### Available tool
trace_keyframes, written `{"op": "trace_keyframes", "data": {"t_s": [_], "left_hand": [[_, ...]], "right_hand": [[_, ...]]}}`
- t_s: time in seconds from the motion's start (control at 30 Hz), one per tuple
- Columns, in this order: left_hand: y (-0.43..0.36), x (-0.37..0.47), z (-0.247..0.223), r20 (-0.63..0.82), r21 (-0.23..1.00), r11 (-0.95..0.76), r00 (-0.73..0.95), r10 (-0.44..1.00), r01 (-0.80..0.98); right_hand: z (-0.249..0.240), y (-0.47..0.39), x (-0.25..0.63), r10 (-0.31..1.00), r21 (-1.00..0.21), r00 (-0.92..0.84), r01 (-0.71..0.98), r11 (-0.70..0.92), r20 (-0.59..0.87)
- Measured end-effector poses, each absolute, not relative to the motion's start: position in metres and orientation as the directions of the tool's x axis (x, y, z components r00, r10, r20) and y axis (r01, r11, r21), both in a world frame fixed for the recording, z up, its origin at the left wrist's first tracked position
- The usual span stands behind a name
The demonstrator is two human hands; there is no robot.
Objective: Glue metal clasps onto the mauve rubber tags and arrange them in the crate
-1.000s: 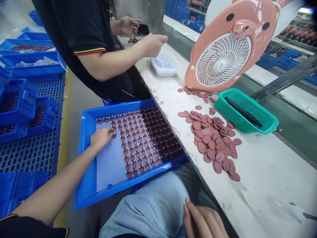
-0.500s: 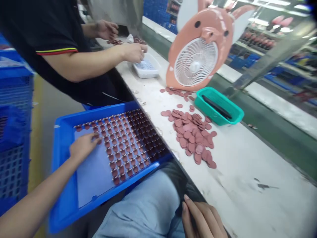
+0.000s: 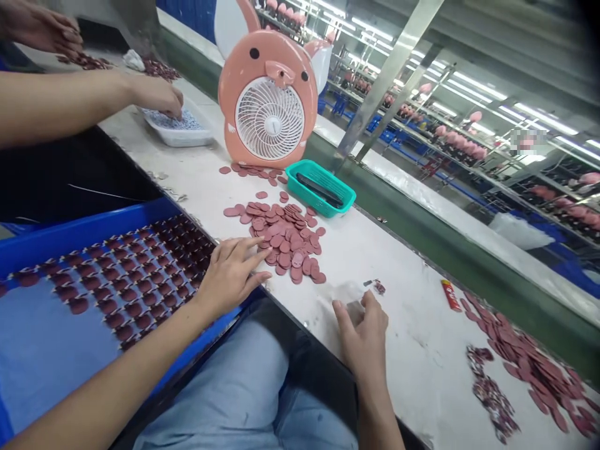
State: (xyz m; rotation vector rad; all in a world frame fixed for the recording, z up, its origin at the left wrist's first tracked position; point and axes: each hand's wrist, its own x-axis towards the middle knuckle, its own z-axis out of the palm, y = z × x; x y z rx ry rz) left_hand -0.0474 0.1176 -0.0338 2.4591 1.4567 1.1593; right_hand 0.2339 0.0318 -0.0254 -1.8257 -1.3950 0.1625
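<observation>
My left hand (image 3: 232,272) reaches over the table edge, its fingers spread at the near side of a pile of flat reddish-brown oval discs (image 3: 281,240). The fingertips are at the outermost discs, and I see nothing held. My right hand (image 3: 364,334) is over the table with thumb and index finger apart and nothing visible between them. Just beyond its fingertips lies a small dark piece with a metallic bit (image 3: 379,287). At the left, a blue tray (image 3: 28,250) holds rows of similar discs with small pale fittings, on a light blue sheet (image 3: 51,356).
A pink animal-shaped fan (image 3: 269,112) stands behind a green basket (image 3: 321,187) containing a black object. More discs (image 3: 529,356), small shiny fittings (image 3: 492,394) and a red-orange packet (image 3: 450,295) lie to the right. A co-worker's hand (image 3: 159,94) dips into a white container (image 3: 182,134).
My left hand has left the blue tray and moved right to the disc pile. My right hand has risen from the table edge over the tabletop. The view has swung right.
</observation>
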Motion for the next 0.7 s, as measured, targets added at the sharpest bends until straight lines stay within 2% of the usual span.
{"op": "trace_keyframes", "data": {"t_s": [0.33,0.4,0.47,0.53,0.6,0.7], "left_hand": [[0.089,-0.048,-0.047,0.728,0.318,-0.664,0.274,0.628,0.677],[0.085,-0.046,-0.046,0.781,0.28,-0.694,0.264,0.566,0.663],[0.077,-0.044,-0.043,0.838,0.224,-0.733,0.256,0.481,0.642],[0.063,-0.042,-0.036,0.878,0.155,-0.779,0.277,0.39,0.607],[0.046,-0.04,-0.027,0.9,0.089,-0.82,0.307,0.309,0.565],[0.021,-0.039,-0.013,0.885,0.046,-0.864,0.38,0.269,0.502]], "right_hand": [[-0.005,0.019,0.211,0.848,-0.863,0.431,0.502,0.058,0.308],[-0.002,0.005,0.194,0.847,-0.923,0.445,0.365,0.124,0.29],[0.001,-0.009,0.174,0.899,-0.992,0.42,0.073,0.102,0.123],[0.006,-0.021,0.152,0.946,-0.972,0.296,-0.222,-0.07,-0.136],[0.011,-0.029,0.136,0.928,-0.897,0.157,-0.35,-0.269,-0.339],[0.019,-0.034,0.127,0.876,-0.792,0.028,-0.442,-0.421,-0.481]]}}
